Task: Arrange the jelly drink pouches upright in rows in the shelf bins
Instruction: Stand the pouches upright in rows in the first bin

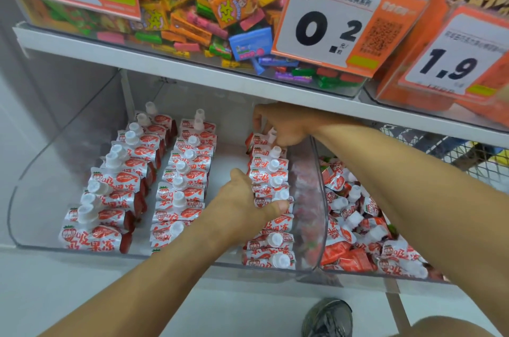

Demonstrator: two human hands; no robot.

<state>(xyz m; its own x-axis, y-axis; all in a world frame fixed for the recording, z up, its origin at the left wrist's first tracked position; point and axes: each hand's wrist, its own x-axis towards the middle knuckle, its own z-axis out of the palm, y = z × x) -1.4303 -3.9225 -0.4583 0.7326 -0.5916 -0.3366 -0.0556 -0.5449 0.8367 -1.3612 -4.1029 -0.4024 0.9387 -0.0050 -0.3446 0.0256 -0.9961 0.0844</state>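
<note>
— Clear plastic was the material of the left bin (pixel 68 127), was it not? What stood inside it?

— Yes. Three rows of jelly drink pouches (pixel 180 171) stood in it, white and red with white caps. One row ran along the left wall, one through the middle, and the right row (pixel 268 171) stood against the clear divider (pixel 316 185) at the bin's right edge. Between the middle row and the right row, bare floor of the bin showed.

— Where were the person's hands?

— Both were on the right row. The left hand (pixel 248 201) was about midway along that row; its fingers and thumb were curled around the tops of several pouches, grasping them. The right hand (pixel 283 123) was at the far end of the same row, under the white shelf (pixel 192 72). Its fingers were bent around the cap of the rearmost pouch (pixel 264 139), so it was also grasping.

— And on the other side of the divider?

— The right bin (pixel 413 277) held loose pouches (pixel 358 226) of the same kind, lying in a disordered heap, not upright.

— What was above?

— A tub of mixed candy (pixel 209 11) stood on the shelf, with an orange price tag (pixel 338 25) showing 0.2, and another tag (pixel 451 61) showing 1.9 towards the shelf's right end. Below, a shoe (pixel 327 317) was on the floor.
</note>
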